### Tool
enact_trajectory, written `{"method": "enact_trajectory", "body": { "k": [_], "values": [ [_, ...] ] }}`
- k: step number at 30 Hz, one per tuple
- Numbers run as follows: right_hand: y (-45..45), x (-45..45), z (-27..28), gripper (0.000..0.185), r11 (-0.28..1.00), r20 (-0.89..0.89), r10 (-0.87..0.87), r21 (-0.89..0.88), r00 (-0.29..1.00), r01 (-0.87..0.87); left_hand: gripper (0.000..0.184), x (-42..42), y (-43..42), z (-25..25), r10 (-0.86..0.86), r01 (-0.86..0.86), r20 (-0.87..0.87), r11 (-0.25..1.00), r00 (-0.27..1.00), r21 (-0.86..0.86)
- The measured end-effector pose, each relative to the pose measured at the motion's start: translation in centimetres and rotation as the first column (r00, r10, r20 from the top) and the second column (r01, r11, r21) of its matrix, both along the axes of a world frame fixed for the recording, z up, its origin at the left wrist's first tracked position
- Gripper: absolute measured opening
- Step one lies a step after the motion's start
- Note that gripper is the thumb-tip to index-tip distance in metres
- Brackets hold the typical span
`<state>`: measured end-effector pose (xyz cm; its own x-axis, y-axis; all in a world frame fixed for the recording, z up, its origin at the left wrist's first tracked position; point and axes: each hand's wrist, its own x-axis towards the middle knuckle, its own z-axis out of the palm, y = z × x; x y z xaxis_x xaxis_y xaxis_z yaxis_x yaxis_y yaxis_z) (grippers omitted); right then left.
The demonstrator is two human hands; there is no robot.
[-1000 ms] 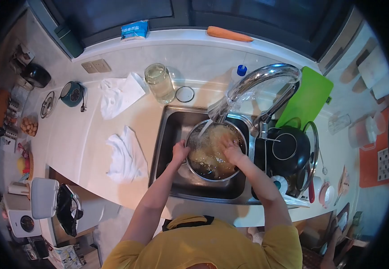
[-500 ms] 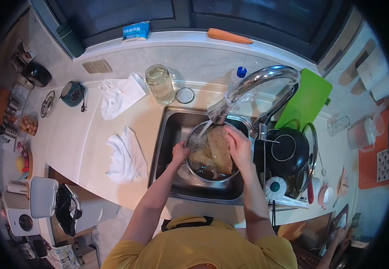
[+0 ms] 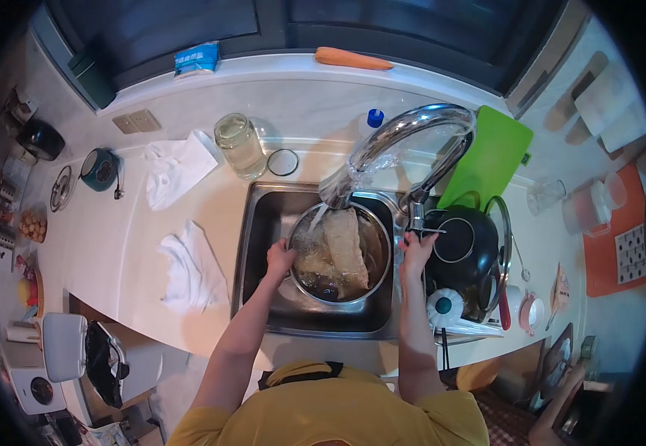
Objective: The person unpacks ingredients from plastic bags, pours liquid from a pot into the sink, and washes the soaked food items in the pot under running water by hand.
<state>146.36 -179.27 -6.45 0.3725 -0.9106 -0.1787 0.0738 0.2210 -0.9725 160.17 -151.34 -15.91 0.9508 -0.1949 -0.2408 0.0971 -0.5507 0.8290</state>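
A round metal bowl (image 3: pixel 391 256) full of water sits in the steel sink (image 3: pixel 263 316). A pale brown slab of food (image 3: pixel 346 249) lies in it, its kind unclear, with paler pieces under the water. My left hand (image 3: pixel 280 260) is closed on the bowl's left rim. Just right of the sink, my right hand (image 3: pixel 416 256) has its fingers at the faucet lever (image 3: pixel 433 231) and seems to grip it. Water runs from the faucet (image 3: pixel 405 137) into the bowl.
A black wok (image 3: pixel 449 253) and glass lid (image 3: pixel 503 253) crowd the right side by a green cutting board (image 3: pixel 490 156). Behind the sink stand a glass jar (image 3: pixel 241 149) and its lid (image 3: pixel 283 162). White cloths (image 3: pixel 193 267) lie left. A carrot (image 3: pixel 352 59) rests on the sill.
My right hand has let go of the brown slab and moved right to the faucet lever. My left hand stays on the bowl's rim. The slab now rests in the bowl.
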Motion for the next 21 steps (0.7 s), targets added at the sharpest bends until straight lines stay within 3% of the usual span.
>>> {"method": "enact_trajectory", "body": {
  "k": [3, 5, 6, 8, 9, 10, 12, 14, 15, 16, 19, 20, 21],
  "values": [
    [-2.1, 0.9, 0.6, 0.081, 0.989, -0.04, -0.013, 0.149, 0.999, 0.019, 0.023, 0.1, 0.0, -0.3, -0.006, 0.006, 0.004, 1.0, 1.0, -0.006],
    [-3.0, 0.6, 0.1, 0.081, 0.99, -0.243, 0.125, 0.093, 0.962, -0.106, 0.024, 0.2, 0.1, 0.0, 0.005, -0.005, 0.005, 1.0, 1.0, 0.024],
    [-3.5, 0.0, -0.1, 0.081, 0.989, -0.243, 0.132, 0.095, 0.961, -0.112, 0.024, 0.2, 0.0, 0.8, -0.021, 0.02, 0.018, 0.999, 1.0, 0.049],
    [-3.8, -1.9, -0.7, 0.085, 0.959, -0.323, 0.208, -0.117, 0.923, -0.257, 0.025, -0.1, 0.4, 0.0, -0.043, 0.041, 0.02, 0.996, 0.999, 0.078],
    [-3.4, -2.2, -0.3, 0.073, 0.976, -0.217, 0.169, -0.102, 0.962, -0.194, 0.024, 0.4, 0.4, -1.9, -0.034, 0.033, 0.025, 0.999, 0.999, 0.043],
    [-3.0, -2.9, -1.7, 0.073, 0.975, -0.217, 0.171, -0.101, 0.961, -0.196, 0.023, 0.7, 0.4, -3.0, -0.025, 0.025, 0.03, 1.0, 0.999, 0.008],
    [-2.9, -4.5, -6.3, 0.043, 0.895, -0.229, 0.423, -0.047, 0.877, -0.444, 0.021, 0.0, 0.2, -0.7, -0.011, 0.013, 0.038, 0.999, 0.999, -0.035],
    [-0.5, -3.6, -6.9, 0.024, 0.824, -0.603, 0.338, -0.182, 0.723, -0.537, 0.019, -0.2, -0.1, 0.4, 0.009, -0.006, 0.043, 0.997, 0.999, -0.078],
    [0.4, -2.8, -7.1, 0.029, 0.846, -0.626, 0.269, -0.209, 0.732, -0.49, 0.018, -0.2, 0.0, 0.4, -0.001, 0.002, 0.029, 0.999, 1.0, -0.033],
    [0.9, -2.1, -6.1, 0.029, 0.797, -0.75, 0.221, -0.23, 0.624, -0.559, 0.017, -0.1, 0.1, 0.4, -0.011, 0.011, 0.014, 1.0, 1.0, 0.011],
    [0.0, -0.9, -9.0, 0.029, 0.73, -0.732, 0.181, -0.348, 0.657, -0.588, 0.016, -0.4, 0.1, 1.4, 0.002, -0.001, 0.053, 1.0, 0.999, -0.023],
    [-0.7, -0.9, -11.3, 0.029, 0.775, -0.635, 0.249, -0.323, 0.731, -0.544, 0.016, -0.6, 0.0, 2.3, -0.017, 0.018, 0.086, 1.0, 0.996, -0.006],
    [-1.1, -0.9, -12.5, 0.028, 0.816, -0.523, 0.304, -0.289, 0.796, -0.501, 0.018, -0.7, -0.1, 3.2, 0.013, -0.013, -0.002, 0.998, 1.0, -0.063]
  ]
}}
